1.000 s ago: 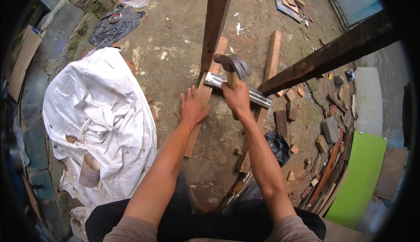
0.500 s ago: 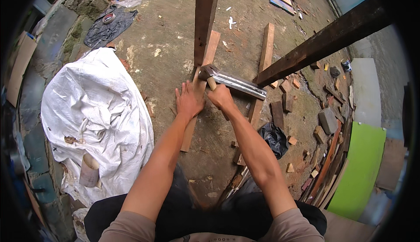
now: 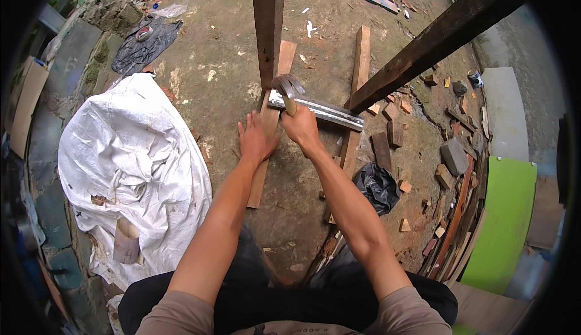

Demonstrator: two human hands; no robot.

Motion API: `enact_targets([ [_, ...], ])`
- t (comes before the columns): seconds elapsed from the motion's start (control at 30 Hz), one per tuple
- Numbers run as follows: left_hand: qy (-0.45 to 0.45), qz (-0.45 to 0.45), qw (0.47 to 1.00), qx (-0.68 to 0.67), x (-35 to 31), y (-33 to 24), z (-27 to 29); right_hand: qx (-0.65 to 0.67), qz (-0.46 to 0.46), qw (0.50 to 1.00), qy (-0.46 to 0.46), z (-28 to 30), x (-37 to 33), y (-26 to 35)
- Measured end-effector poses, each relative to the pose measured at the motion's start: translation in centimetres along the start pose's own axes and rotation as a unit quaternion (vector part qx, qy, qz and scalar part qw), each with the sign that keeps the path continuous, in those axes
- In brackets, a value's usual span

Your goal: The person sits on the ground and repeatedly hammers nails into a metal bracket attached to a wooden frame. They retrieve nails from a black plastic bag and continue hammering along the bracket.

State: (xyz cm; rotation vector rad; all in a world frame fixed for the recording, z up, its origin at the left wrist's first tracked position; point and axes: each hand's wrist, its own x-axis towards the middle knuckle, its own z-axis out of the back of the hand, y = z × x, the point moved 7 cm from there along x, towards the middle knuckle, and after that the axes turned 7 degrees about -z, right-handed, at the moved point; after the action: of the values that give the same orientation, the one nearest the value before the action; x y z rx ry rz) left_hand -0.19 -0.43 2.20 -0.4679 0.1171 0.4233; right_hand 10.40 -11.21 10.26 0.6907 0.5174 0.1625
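My right hand is closed around the wooden handle of a claw hammer, whose steel head sits just above a silver metal bar. That bar lies across two flat wooden planks, the left plank and the right plank, on the dirt ground. My left hand presses flat on the left plank with fingers spread, right next to the hammer hand. A dark upright post rises just beyond the hammer head.
A dark slanted beam crosses at the upper right. A crumpled white tarp covers the ground on the left. A black bag, scattered wood offcuts, bricks and a green board lie to the right.
The hammer came down from its raised position onto the bar, then lifted slightly again. My left hand stayed flat on the plank.
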Motion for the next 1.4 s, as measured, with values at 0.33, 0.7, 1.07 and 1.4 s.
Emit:
enact_targets([
  [0.33,-0.003,-0.017,1.0,0.012,0.3,-1.2,0.1,-0.064,-0.011,0.998,0.012,-0.2,1.4,-0.9],
  [0.7,-0.071,-0.012,0.994,0.082,-0.1,-1.5,1.0,-0.411,-0.01,0.907,0.087,15.3,-4.0,-5.3],
  [1.07,-0.144,-0.448,0.879,-0.083,-1.9,-21.9,-1.0,-0.541,-0.174,0.82,0.074,34.1,-20.5,-14.9],
  [1.4,0.128,-0.342,0.921,-0.134,-4.1,-31.9,-13.2,-0.48,-0.201,0.852,0.05,36.7,-22.7,-16.6],
])
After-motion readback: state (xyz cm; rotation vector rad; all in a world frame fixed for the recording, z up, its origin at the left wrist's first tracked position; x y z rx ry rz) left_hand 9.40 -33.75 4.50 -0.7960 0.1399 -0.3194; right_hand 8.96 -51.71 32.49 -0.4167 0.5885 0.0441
